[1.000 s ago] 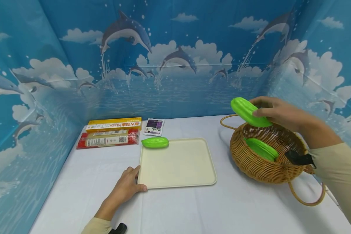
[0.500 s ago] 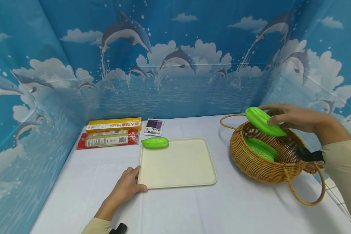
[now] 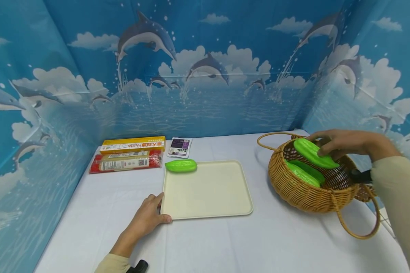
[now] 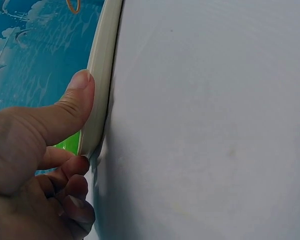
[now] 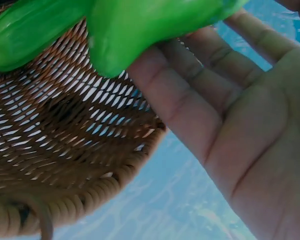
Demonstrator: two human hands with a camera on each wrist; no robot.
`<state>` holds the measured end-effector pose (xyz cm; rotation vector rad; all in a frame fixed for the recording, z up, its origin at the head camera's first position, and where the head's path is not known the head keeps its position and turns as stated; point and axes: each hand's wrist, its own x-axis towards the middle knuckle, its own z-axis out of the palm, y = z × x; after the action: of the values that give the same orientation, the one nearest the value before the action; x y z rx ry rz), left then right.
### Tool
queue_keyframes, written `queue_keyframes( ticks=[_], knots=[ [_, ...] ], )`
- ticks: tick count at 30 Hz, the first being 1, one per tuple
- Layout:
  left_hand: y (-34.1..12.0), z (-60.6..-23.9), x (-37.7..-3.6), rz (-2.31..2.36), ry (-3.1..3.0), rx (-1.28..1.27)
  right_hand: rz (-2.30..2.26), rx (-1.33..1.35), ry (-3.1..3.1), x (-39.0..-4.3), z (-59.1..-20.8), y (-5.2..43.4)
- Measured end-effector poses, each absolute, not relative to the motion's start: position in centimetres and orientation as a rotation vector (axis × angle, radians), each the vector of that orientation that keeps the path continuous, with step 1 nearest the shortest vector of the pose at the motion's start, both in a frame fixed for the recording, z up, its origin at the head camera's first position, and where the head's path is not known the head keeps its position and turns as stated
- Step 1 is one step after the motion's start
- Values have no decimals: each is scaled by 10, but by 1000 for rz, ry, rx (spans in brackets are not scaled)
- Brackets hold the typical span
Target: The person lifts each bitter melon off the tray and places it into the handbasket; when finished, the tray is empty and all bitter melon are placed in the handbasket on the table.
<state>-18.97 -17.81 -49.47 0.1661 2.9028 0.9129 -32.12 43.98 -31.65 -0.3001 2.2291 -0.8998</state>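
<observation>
My right hand (image 3: 348, 143) holds a bright green, ridged toy cucumber (image 3: 311, 151) between thumb and fingers. It is tilted at the mouth of a round wicker basket (image 3: 294, 195). More green cucumbers (image 3: 302, 175) lie inside, at the basket's left. From the right wrist, the fingers (image 5: 175, 100) lie along the held cucumber (image 5: 135, 30). My left hand (image 3: 150, 216) grips the near left corner of a cream tray (image 3: 208, 191). In the left wrist view its thumb (image 4: 70, 107) presses the rim, other fingers curled at the corner. Another cucumber (image 3: 181, 165) lies at the tray's far left corner.
Behind the tray at left lie a yellow pasta box (image 3: 133, 144), a red-ended noodle packet (image 3: 126, 161) and a small purple-and-white packet (image 3: 179, 148). The basket's looped handles (image 3: 365, 237) stick out at both sides. A dolphin-print curtain (image 3: 205, 106) encloses the white-covered table.
My right hand has moved right and then down with the cucumber, from over the basket's far left rim to its mouth. The left hand and the tray have stayed put.
</observation>
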Motion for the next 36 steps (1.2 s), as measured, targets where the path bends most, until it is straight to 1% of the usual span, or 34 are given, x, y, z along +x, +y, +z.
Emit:
queue_keyframes(
  ticks=[10, 17, 24, 28, 36],
  knots=[
    [-179, -496, -190, 917, 2900, 158, -897, -193, 2103, -339, -339, 440],
    [-178, -495, -190, 923, 2884, 157, -947, -101, 1998, -338, -358, 439],
    [-177, -495, -189, 916, 2888, 157, -952, -49, 2022, -337, -364, 434],
    [-177, -494, -188, 913, 2892, 160, -915, -74, 2043, -338, -365, 435],
    [-177, -493, -188, 905, 2901, 167, -791, -279, 2185, -338, -353, 428]
  ],
)
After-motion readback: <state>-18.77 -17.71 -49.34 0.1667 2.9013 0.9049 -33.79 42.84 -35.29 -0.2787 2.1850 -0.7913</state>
